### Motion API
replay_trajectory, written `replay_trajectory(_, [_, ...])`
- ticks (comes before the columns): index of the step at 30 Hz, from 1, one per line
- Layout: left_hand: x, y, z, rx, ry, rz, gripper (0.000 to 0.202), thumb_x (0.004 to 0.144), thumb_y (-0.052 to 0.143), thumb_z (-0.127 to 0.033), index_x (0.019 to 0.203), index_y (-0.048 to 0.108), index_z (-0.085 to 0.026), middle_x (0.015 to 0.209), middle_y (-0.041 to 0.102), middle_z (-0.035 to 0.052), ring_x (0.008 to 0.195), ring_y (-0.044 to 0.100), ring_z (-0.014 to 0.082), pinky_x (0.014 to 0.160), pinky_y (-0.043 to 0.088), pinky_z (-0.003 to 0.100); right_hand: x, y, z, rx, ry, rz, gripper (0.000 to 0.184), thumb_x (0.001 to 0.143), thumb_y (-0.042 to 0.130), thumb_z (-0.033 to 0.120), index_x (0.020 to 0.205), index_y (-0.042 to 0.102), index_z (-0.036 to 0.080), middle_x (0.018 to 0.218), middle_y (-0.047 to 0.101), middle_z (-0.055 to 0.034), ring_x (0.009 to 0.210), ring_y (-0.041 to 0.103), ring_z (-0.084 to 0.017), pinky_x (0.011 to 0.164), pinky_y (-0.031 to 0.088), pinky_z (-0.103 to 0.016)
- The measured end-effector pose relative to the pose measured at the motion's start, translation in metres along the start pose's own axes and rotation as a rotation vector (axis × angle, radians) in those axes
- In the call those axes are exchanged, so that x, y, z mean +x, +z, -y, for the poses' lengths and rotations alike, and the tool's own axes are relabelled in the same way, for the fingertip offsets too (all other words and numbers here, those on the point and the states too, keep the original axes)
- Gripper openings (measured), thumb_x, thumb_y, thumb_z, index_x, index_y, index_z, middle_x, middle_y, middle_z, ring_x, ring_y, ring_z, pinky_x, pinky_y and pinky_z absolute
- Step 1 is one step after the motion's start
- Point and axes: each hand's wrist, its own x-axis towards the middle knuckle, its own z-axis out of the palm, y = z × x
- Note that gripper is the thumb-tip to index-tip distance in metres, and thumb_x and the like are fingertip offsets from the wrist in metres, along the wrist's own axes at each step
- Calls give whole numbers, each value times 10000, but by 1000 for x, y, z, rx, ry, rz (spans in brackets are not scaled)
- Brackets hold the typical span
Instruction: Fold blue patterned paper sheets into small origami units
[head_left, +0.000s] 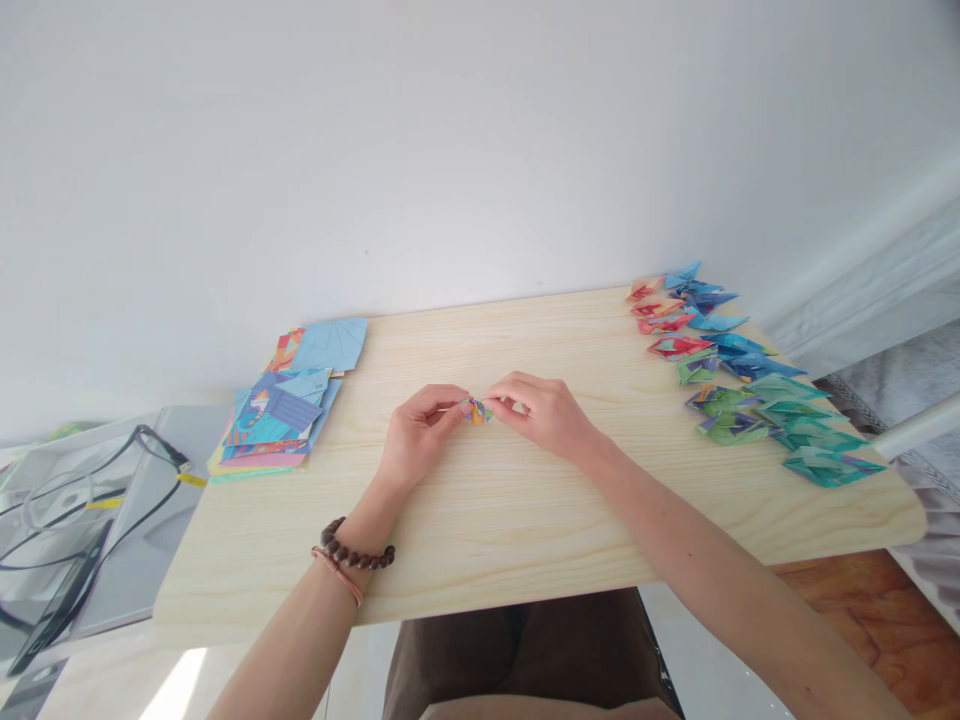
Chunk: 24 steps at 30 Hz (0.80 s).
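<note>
At pale wooden counter (525, 540), pinched half-folded paper (475, 410) between left hand (420, 435) and right hand (544, 410); had folded pieces (739, 385) lined right, unfolded sheets (281, 420) stacked left.

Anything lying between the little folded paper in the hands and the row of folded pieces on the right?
Nothing visible. The left hand and right hand pinch the folded paper; past the right hand, only table wood shows before the folded pieces.

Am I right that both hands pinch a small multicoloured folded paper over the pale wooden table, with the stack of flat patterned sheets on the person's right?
Not quite: the head view shows the stack of flat patterned sheets on the person's left; the right side holds rows of folded paper shapes. Everything else stands.
</note>
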Motion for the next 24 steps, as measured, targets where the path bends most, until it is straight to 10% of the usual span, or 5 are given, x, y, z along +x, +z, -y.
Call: replay_trajectory(24, [5, -4, -2, -381, -90, -180, 231, 798, 664, -342, 897, 552, -167, 975, 711, 87, 933, 671, 207, 858, 522, 384, -1, 1, 0, 219, 211, 25, 151, 907, 482, 285, 926, 589, 179, 718, 661, 4, 560, 640, -77, 510, 444, -157])
